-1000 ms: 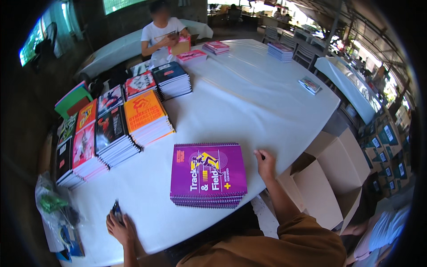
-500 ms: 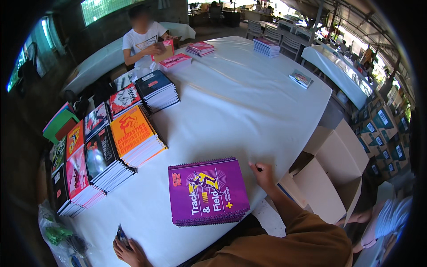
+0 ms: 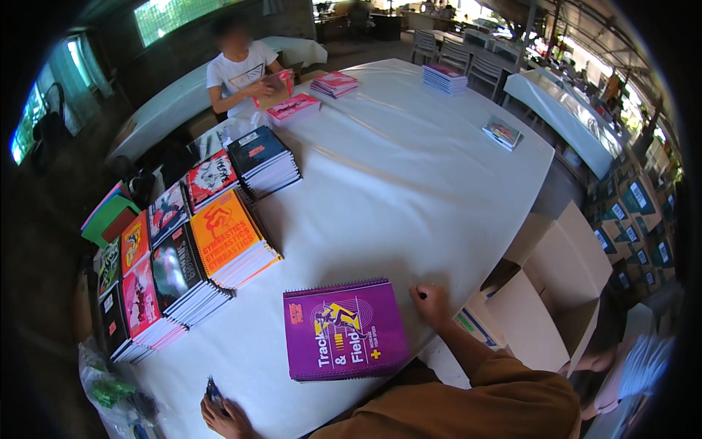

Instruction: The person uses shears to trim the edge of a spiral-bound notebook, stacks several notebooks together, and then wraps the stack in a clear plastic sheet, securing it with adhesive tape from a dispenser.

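A stack of purple spiral-bound notebooks (image 3: pixel 346 333) lies in front of me at the table's near edge, its wire bindings along the far and near sides. My left hand (image 3: pixel 227 419) rests on the tabletop to the left of the stack, closed around a small dark blue and black pointed tool (image 3: pixel 213 391) whose kind I cannot make out. Just right of the notebooks, my right hand (image 3: pixel 433 303) is curled into a fist on the table, apart from the stack. A small dark spot shows at its fingers; what it is stays unclear.
Several stacks of spiral notebooks, one topped by an orange notebook (image 3: pixel 223 234), line the left side of the white-covered table (image 3: pixel 380 190). Across it, a person (image 3: pixel 245 80) handles a pink notebook. An open cardboard box (image 3: pixel 530 311) stands at the right. A plastic bag (image 3: pixel 110 395) lies lower left.
The view has shifted slightly, so the whole scene sits a little lower and farther right. Both hands stay in about the same places beside the purple notebooks.
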